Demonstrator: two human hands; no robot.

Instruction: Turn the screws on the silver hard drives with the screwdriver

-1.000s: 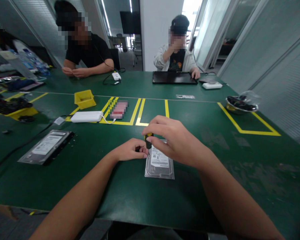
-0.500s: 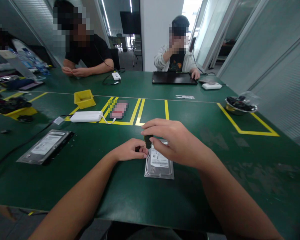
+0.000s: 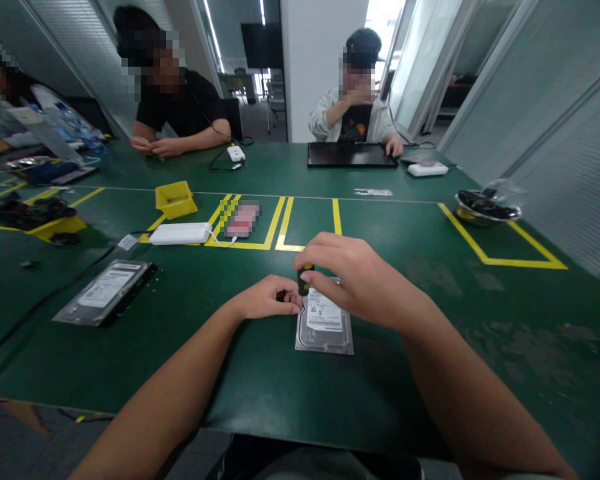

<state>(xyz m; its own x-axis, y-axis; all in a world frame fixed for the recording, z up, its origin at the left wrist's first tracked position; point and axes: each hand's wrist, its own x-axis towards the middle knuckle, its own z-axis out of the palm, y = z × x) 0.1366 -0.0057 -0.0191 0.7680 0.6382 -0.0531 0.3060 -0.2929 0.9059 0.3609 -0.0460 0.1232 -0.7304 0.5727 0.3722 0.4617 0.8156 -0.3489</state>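
A silver hard drive (image 3: 324,327) with a white label lies flat on the green table in front of me. My right hand (image 3: 353,280) grips the short black and yellow handle of a screwdriver (image 3: 305,279) from above. The handle stands roughly upright over the drive's left side; my fingers hide part of it. At the drive's left edge is my left hand (image 3: 273,297), its fingers curled and thumb and fingertips close together beside the tool's lower end. Whether those fingertips pinch the shaft or only steady the drive is too small to tell.
Another hard drive (image 3: 103,293) lies to the left near a black cable (image 3: 40,313). Beyond are a white power bank (image 3: 181,233), a pink phone (image 3: 243,220), a yellow bin (image 3: 175,200) and a metal bowl (image 3: 487,208) of dark parts. Co-workers sit across the table.
The view has shifted slightly, moving the scene to the right. The screwdriver handle shows more yellow now, and my right fingers have changed position a little around it. My left hand stays at the drive's edge.
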